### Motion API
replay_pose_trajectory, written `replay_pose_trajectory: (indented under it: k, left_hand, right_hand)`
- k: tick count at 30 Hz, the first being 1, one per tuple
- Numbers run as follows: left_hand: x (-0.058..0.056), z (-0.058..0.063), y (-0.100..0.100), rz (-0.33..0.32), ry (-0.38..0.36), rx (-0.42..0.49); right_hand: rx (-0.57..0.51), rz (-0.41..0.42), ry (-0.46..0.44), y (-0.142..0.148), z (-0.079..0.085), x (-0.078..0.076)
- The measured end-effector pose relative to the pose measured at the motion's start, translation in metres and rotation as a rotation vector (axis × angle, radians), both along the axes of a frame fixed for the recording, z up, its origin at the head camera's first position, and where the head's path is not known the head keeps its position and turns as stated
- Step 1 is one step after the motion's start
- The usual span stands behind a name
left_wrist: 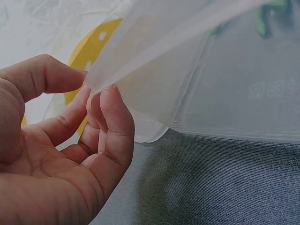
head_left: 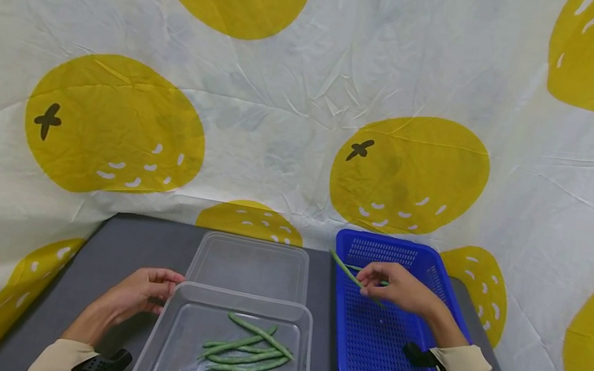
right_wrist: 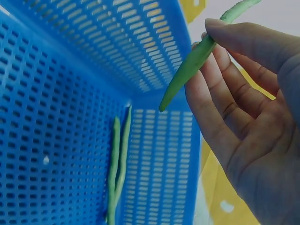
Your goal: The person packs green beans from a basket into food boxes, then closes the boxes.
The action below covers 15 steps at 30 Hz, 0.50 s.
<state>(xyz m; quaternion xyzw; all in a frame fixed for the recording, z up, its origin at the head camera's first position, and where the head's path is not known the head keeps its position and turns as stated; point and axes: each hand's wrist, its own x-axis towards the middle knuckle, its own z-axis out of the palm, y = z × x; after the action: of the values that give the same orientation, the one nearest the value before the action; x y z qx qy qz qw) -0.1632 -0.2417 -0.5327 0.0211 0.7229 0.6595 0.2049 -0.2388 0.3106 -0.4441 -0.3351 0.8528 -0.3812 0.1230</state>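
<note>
My right hand (head_left: 400, 290) pinches a green bean (head_left: 344, 267) between thumb and fingertips, above the blue plastic basket (head_left: 384, 360). In the right wrist view, the tapered end of this bean points down into the basket. Two more green beans (right_wrist: 114, 164) lie side by side along the basket's end wall. At the left, my left hand (head_left: 139, 295) holds the rim of a clear plastic container (head_left: 247, 301) at its far left corner, thumb and fingers on either side of the edge. Several green beans (head_left: 245, 357) lie crossed inside the container, with one near its front wall.
A translucent lid (head_left: 253, 264) lies flat behind the container. Both containers stand on a dark grey table (head_left: 144, 238). White cloth (head_left: 278, 156) printed with large yellow fruit hangs behind the table and at its sides.
</note>
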Motion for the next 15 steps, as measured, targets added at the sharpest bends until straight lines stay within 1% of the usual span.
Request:
replay_pose_trajectory:
  k: [4,11,15]
  left_hand:
    - [0.0,0.001,0.001,0.0,0.011,-0.005]
    - [0.0,-0.001,0.0,-0.009,0.015,0.001]
    - [0.0,-0.002,-0.001,-0.014,0.011,0.001]
  right_hand:
    - [0.004,0.008,0.034,-0.009,0.005,0.007]
    - [0.014,0.016,-0.017,-0.026,0.01,0.019]
    - [0.019,0.029,-0.008,-0.033,0.009,0.023]
